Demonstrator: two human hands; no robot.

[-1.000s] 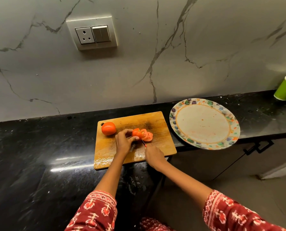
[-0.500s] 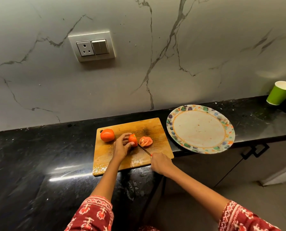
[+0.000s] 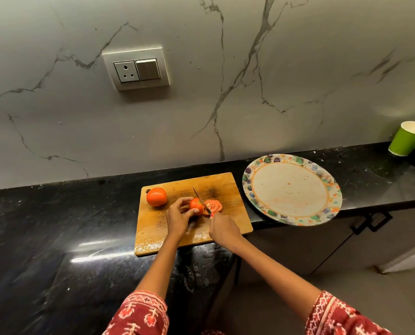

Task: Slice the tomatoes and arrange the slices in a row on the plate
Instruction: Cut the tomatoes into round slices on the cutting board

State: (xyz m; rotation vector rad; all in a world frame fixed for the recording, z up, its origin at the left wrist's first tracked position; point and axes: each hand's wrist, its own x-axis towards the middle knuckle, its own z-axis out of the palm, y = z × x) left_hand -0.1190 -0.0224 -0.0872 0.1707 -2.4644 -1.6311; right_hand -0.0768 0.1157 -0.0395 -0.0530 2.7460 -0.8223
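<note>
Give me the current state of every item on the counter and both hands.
Whole tomato: uncut, on cutting board.
Part-cut tomato: held by left hand.
Slices: lying on board.
Knife: gripped by right hand, blade at tomato.
Plate: no slices.
Green cup: upright.

Dim warm light, white glare streaks on the black counter [image 3: 56,238], wide-angle bending at edges.

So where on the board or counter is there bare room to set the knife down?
The cutting board is bare at its right end, between the cut slices and the plate. The black counter left of the board is open too. It is crowded mid-board, where the left hand steadies the tomato.
</note>
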